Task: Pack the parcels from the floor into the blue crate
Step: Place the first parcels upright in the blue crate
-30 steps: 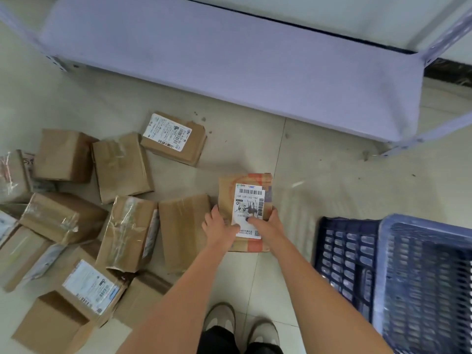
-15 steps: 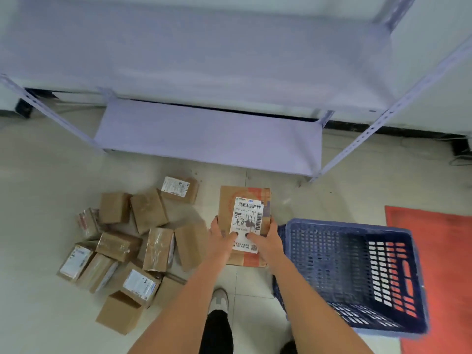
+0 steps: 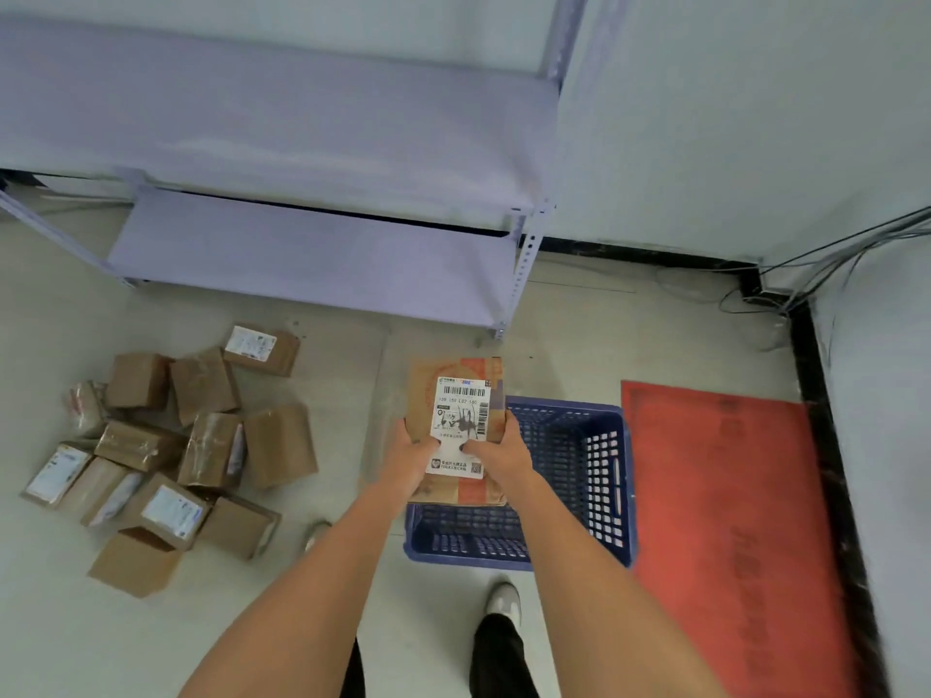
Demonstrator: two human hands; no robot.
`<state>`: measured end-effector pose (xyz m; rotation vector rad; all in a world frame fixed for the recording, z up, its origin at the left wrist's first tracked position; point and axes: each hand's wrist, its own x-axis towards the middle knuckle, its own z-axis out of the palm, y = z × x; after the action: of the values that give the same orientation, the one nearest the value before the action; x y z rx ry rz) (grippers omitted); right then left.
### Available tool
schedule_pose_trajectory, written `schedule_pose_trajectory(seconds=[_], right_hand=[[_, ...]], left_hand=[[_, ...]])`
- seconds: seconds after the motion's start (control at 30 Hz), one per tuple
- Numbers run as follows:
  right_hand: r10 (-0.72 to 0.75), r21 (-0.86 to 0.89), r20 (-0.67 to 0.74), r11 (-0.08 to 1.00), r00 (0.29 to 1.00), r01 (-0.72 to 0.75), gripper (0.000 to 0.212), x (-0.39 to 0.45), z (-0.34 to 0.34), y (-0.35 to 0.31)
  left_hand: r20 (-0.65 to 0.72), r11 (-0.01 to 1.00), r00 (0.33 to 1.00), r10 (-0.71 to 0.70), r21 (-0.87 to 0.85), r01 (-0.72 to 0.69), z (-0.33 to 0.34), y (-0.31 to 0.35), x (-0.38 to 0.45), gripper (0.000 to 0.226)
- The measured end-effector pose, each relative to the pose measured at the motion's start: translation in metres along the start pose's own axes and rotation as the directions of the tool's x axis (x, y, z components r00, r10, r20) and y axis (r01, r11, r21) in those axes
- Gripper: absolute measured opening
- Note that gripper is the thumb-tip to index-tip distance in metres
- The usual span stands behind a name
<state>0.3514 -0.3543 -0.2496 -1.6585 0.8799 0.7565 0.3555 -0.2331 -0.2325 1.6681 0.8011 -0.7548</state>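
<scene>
Over blue crate — both hands grip parcel.

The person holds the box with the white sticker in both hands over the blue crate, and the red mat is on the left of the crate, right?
Not quite. The head view shows the red mat on the right of the blue crate, not the left. The rest is right: the left hand and right hand hold the labelled box over the crate.

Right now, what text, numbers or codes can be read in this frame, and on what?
"159 150 L02 160" (roughly; digits soft): white label on the held parcel, gripped by left hand and right hand.
Barcodes, QR code, small print there: unreadable.
Labels on the floor parcels: blurred.
Red mat marking: illegible.
</scene>
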Motion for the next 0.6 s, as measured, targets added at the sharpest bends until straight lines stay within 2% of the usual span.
schedule_pose_trajectory(seconds=[0.1, 0.27, 0.4, 0.5, 0.6], right_hand=[[0.022, 0.061, 0.002, 0.998, 1.000, -0.022, 0.089, 0.013, -0.021, 0.028], [0.152, 0.226, 0.003, 0.963, 0.988, -0.149, 0.073, 0.056, -0.021, 0.073], [0.187, 0.216, 0.006, 0.959, 0.982, -0.183, 0.056, 0.116, -0.008, 0.106], [0.192, 0.178, -0.021, 0.967, 0.981, -0.185, 0.052, 0.174, 0.007, 0.134], [0.201, 0.155, -0.043, 0.969, 0.979, -0.192, 0.050, 0.232, 0.027, 0.162]], left_hand=[[0.010, 0.998, 1.000, -0.001, 0.066, 0.000, 0.028, -0.017, 0.006, 0.044], [-0.009, 0.993, 0.998, -0.062, 0.101, 0.063, 0.059, -0.064, 0.043, 0.053], [-0.016, 0.985, 0.997, -0.071, 0.155, 0.073, 0.079, -0.105, 0.100, 0.064], [0.008, 0.987, 0.999, -0.032, 0.159, 0.030, 0.092, -0.136, 0.155, 0.064], [-0.028, 0.979, 1.000, -0.005, 0.202, 0.011, 0.104, -0.169, 0.212, 0.064]])
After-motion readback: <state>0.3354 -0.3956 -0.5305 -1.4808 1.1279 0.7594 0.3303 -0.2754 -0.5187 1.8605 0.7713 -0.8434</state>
